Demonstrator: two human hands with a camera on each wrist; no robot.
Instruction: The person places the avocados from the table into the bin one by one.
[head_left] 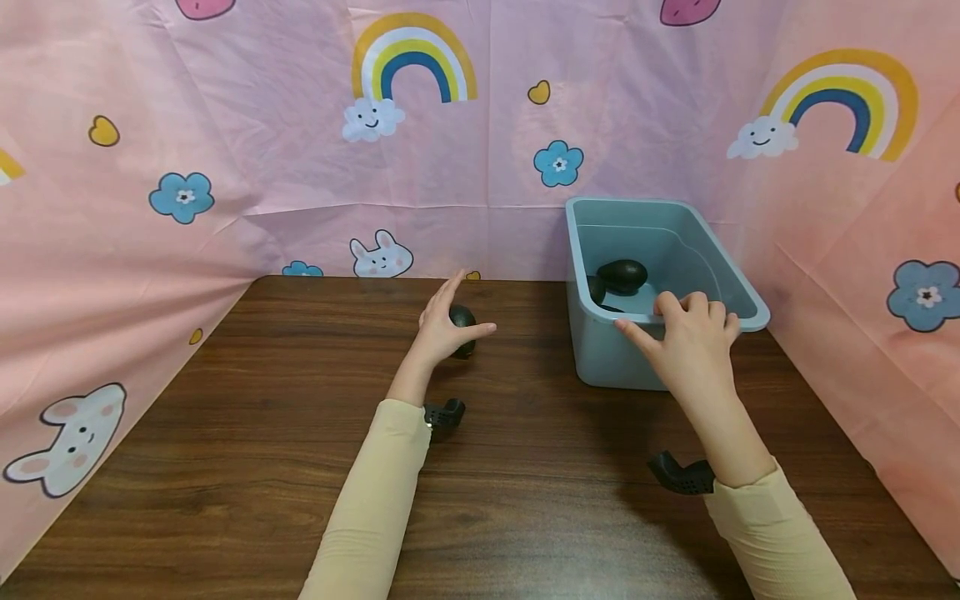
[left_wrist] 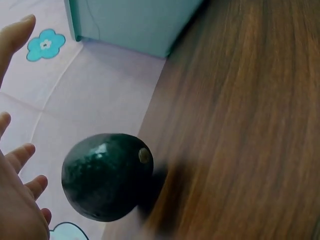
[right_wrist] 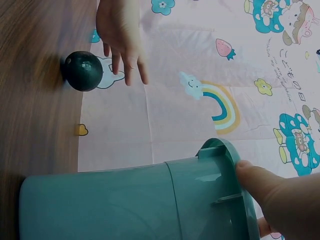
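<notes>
A dark green avocado lies on the wooden table, partly hidden behind my left hand in the head view. That hand is held above and beside it, thumb and fingers spread wide; the left wrist view shows a gap between the fingers and the avocado. At the near rim of a blue-grey plastic bin, my right hand grips the edge, with the thumb on the outer side and the fingers hooked over. Inside the bin lie a dark avocado and other dark pieces, partly hidden by the wall.
A pink patterned cloth hangs behind the table and along both sides. The bin stands at the table's back right, close to the cloth. Black wrist mounts stick out from both wrists. Brown wood spreads in front of the bin.
</notes>
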